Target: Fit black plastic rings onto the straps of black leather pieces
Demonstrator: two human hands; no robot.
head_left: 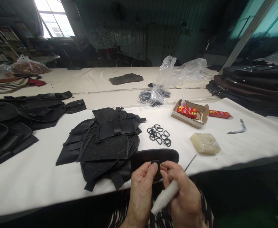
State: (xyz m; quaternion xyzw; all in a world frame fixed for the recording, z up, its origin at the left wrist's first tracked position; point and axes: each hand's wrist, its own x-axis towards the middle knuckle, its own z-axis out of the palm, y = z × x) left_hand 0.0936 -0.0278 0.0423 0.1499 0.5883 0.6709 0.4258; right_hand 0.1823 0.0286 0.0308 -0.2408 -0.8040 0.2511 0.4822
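My left hand [142,186] is closed, its thumb and fingers pinching a short black strap [156,164] on a black leather piece with a piped edge [169,154]. My right hand [182,193] wraps round an awl with a white handle [166,196]; its thin metal shaft points up and to the right. The right thumb and forefinger also pinch at the strap's right edge, where something small and dark is mostly hidden. Just beyond the hands lie several loose black D-rings [158,134]. A pile of similar black leather pieces [112,148] sits to their left.
More black pieces [22,117] lie far left. On the right are a yellowish wax block [205,143], an open cardboard box [188,122] with red packets, and a bent metal tool [238,128]. Plastic bags [167,76] stand behind; dark bags [255,82] are stacked far right.
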